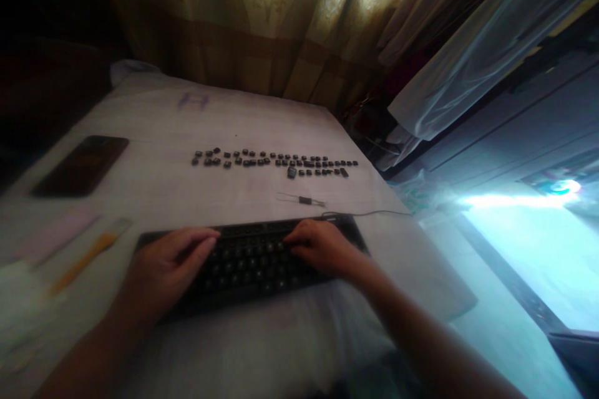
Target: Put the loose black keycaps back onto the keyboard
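Observation:
A black keyboard lies slightly askew on the cloth-covered surface, with bare sockets showing among its keys. Over its left end is my left hand, thumb and forefinger drawn close together, closed on the keyboard; its other fingers are hidden. My right hand is over the right half, its fingertips pinched together at the upper key rows. Whatever sits in that pinch is too small to make out. Beyond the keyboard, loose black keycaps are laid out in rows. A thin wire keycap puller with a dark middle lies between.
On the left are a dark phone, a pink block-like item and a brush with an orange handle. The keyboard's cable trails right. Curtains hang behind, and a bright screen-like area is at right.

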Tool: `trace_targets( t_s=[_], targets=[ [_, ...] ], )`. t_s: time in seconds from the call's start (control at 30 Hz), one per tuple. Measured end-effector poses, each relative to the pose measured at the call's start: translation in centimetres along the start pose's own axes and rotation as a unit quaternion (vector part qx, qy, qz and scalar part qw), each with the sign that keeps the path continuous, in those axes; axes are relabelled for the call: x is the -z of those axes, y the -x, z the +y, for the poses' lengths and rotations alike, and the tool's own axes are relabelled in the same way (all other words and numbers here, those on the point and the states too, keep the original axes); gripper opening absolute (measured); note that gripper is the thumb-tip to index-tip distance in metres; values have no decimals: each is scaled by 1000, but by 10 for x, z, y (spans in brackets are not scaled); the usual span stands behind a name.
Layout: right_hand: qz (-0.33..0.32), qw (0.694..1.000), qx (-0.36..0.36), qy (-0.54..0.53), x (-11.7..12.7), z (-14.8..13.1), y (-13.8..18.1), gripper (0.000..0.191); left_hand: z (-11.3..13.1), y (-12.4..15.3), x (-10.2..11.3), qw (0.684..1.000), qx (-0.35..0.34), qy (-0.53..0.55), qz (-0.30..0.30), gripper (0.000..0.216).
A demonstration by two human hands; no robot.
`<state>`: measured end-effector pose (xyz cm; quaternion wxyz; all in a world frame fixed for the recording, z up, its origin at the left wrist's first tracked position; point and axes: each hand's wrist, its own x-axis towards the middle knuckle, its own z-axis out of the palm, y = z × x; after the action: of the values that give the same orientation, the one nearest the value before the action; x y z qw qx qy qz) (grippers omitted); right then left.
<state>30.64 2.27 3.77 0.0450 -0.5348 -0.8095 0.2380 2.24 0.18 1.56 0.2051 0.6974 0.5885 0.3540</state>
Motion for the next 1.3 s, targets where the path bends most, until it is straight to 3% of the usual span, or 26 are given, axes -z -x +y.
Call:
trace_targets(
  t_s=[0.2,0.47,0.63,0.83,0.93,1.1,1.3],
  targets=[
    [13,1000,1,-2,-2,-2,1,26,2,0,1,1000,9,1,0,35],
    [-24,998,-2,55,5,-10,-3,26,0,0,2,1000,12,1,7,38],
    [-5,999,-21,44,1,-7,-1,26,0,0,0,1000,9,5,6,37],
    [-26,998,-44,-23,7,-9,4,31,-4,0,-1,1000,13,13,6,35],
    [-1,997,-58,-50,8,-10,6,28,-5,0,0,1000,16,12,0,33],
    [15,996,-86,-22,4,-10,4,15,-4,1,0,1000,-1,4,5,34],
    [-3,998,-66,-17,4,-9,1,22,-3,0,0,1000,-3,6,7,33]
  ],
)
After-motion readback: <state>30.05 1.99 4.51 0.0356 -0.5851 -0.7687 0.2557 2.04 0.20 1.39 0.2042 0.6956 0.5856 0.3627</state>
